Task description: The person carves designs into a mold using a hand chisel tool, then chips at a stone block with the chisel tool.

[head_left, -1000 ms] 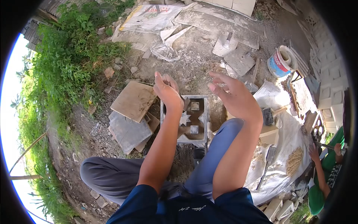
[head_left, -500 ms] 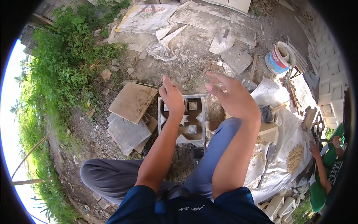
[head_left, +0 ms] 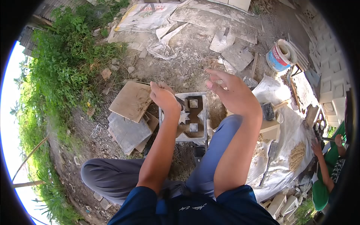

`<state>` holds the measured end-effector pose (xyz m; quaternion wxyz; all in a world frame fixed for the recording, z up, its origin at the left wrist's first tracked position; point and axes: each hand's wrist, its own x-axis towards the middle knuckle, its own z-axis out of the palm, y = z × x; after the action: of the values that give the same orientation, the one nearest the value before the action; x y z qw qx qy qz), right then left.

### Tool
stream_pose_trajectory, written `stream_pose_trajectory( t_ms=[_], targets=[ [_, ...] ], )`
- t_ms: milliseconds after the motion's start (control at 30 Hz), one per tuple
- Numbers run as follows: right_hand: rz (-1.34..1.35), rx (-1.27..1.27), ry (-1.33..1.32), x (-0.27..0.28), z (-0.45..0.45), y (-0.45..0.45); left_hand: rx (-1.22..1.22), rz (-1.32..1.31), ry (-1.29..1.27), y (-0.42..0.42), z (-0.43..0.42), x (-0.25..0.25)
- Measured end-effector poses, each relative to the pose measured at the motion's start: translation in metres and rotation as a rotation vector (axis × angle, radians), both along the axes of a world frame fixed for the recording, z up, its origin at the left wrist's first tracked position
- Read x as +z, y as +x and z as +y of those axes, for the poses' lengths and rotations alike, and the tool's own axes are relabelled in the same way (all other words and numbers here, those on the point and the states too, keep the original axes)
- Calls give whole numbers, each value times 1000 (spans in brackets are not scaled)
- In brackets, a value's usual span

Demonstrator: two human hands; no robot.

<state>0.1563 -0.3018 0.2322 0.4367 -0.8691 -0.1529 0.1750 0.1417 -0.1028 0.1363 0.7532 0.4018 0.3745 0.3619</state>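
Note:
Between my knees on the ground lies a grey rectangular mould [head_left: 205,116], with square blocks and a star-shaped piece inside it. My left hand [head_left: 164,98] is above the mould's upper left corner, near the brown board [head_left: 131,101]; its fingers look loosely stretched and partly hidden behind the hand, and I see nothing held. To the right of the mould, my right hand [head_left: 229,87] hovers with fingers and thumb apart, holding nothing. Neither hand appears to touch the mould.
Grey slabs [head_left: 129,131] lie under the brown board. At right are a dark-headed hammer [head_left: 268,111], a paint bucket [head_left: 277,62], a trowel-like tool [head_left: 272,150] and sand [head_left: 297,157] on white sheeting. Another person's hand [head_left: 317,147] shows at far right, and weeds [head_left: 67,63] grow at left.
My left hand has shifted left and slightly down, uncovering more of the mould's inside. My right hand has moved only slightly up and left.

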Motion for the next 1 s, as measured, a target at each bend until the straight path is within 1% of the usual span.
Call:
stream_pose_trajectory(
  t_ms=[33,100,133,167,233,300,367,400,467,533,567,600,667,700,733,767,800,833,900,933,967,1000],
  targets=[
    [-1,0,4,1,1,0,0,-1,4,-8,1,8],
    [-2,-10,9,1,-1,-2,-181,-259,159,-30,-6,14],
    [19,-13,-1,-5,-3,-5,-200,-282,250,-30,-13,6],
    [-32,0,28,-10,-3,-3,-198,-279,243,-24,-15,-3],
    [-111,16,69,-5,1,0,-218,-26,251,-7,-13,-8],
    [-65,-35,11,-5,1,-3,-226,-13,243,-12,-11,-8],
    [-63,-23,52,-9,-3,0,-295,-138,413,-26,-17,-7],
    [-78,13,96,-9,-4,0,-291,-149,462,-29,-18,-24],
    [-67,-3,63,-13,-2,0,-303,-142,411,-18,-5,-40],
    [-65,-20,31,-12,1,6,-381,-155,350,-14,4,-35],
    [-11,13,32,-14,2,6,-384,-155,351,-15,8,-36],
    [48,45,33,-14,2,3,-510,-144,364,-19,12,-35],
    [55,62,4,-11,7,1,-744,-118,401,-27,30,-37],
    [51,82,-22,-7,12,1,-729,-122,407,-31,33,-32],
    [43,96,-19,-13,17,1,-786,-122,447,-37,36,-28],
    [-56,122,-12,-27,21,1,-844,-120,486,-41,40,-23],
    [-149,147,-6,-30,29,-2,-980,-74,562,-44,53,-19],
    [-150,158,-8,-33,36,-7,-969,-73,560,-49,56,-18],
    [-279,208,127,-37,53,-16,-977,-136,402,-56,55,-16],
    [-282,217,116,-46,63,-17,-987,-95,405,-60,59,-16],
    [-345,231,134,-60,75,-16,-977,-105,397,-63,59,-17],
    [-408,248,154,-61,85,-16,-928,-85,271,-66,59,-20]
  ],
)
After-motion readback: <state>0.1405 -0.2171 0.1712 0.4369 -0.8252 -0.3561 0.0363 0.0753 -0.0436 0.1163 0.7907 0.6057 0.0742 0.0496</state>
